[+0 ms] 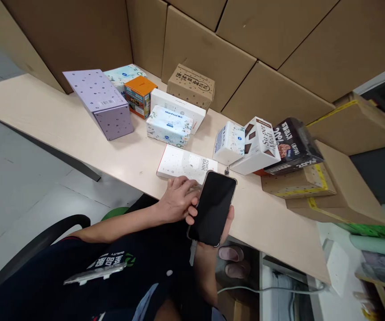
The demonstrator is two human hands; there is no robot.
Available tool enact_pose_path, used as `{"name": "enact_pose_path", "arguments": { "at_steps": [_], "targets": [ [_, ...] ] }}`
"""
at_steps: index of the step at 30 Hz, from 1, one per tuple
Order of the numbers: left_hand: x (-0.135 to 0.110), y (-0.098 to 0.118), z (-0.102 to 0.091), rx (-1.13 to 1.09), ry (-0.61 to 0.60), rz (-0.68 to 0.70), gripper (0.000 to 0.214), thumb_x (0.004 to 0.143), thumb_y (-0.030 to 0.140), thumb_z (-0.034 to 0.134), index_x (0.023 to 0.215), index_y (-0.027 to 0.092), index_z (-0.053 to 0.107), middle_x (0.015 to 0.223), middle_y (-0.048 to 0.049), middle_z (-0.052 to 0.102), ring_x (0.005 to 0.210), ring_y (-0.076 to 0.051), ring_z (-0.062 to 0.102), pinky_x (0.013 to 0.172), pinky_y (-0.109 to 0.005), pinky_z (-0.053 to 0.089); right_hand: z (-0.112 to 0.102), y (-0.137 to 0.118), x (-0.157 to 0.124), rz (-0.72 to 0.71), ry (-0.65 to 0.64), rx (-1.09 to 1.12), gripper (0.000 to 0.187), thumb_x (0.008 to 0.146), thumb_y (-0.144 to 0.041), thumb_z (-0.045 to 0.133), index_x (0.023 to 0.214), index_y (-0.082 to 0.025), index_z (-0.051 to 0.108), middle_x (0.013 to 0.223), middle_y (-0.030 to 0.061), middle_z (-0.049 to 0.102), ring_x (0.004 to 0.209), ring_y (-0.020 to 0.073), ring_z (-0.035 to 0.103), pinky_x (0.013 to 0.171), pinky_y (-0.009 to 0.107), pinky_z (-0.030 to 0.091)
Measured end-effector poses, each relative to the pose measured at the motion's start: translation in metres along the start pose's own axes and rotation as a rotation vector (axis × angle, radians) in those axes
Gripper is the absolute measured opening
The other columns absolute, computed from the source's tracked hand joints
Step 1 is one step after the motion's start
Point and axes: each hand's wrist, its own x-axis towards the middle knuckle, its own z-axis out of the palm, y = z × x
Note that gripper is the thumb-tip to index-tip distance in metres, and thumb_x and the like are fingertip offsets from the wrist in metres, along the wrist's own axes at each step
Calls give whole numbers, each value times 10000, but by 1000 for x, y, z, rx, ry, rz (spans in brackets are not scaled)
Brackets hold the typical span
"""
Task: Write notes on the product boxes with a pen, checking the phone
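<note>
My right hand [227, 225] is wrapped round a smartphone [212, 208] from behind. Its fingertips curl over the left edge, and the phone's screen is black. Just left of the phone, my left hand [177, 200] rests by the table's front edge with its fingers loosely stretched out. It appears to hold nothing, though the phone and the other hand's fingers partly cover it. Beyond both hands lies a flat white power bank box [186, 162], its near right corner hidden behind the phone.
On the table [125, 160] stand a purple box [102, 102], an orange box [141, 96], tissue packs [169, 126], a small cardboard box [191, 84] and a white meal box [259, 145]. A dark package [294, 145] leans at right. Stacked cartons [206, 53] wall the back.
</note>
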Motion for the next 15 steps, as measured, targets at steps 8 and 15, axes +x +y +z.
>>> {"name": "enact_pose_path", "arguments": {
  "at_steps": [8,15],
  "targets": [
    [5,0,-6,-144,42,-62,235,889,175,581,1112,183,654,1238,-145,638,1115,-327,496,893,-485,390,-5,-18,-1,84,36,176,666,895,-772,306,1106,-279,701,1047,68,711,728,208,529,629,342,442],
    [5,-4,-4,-288,106,-97,233,870,123,499,1088,173,566,1179,-134,657,1056,-280,558,935,-480,416,5,-15,5,89,-37,27,748,912,-793,222,1148,-266,697,1048,74,731,711,210,550,626,382,481]
  ]
}}
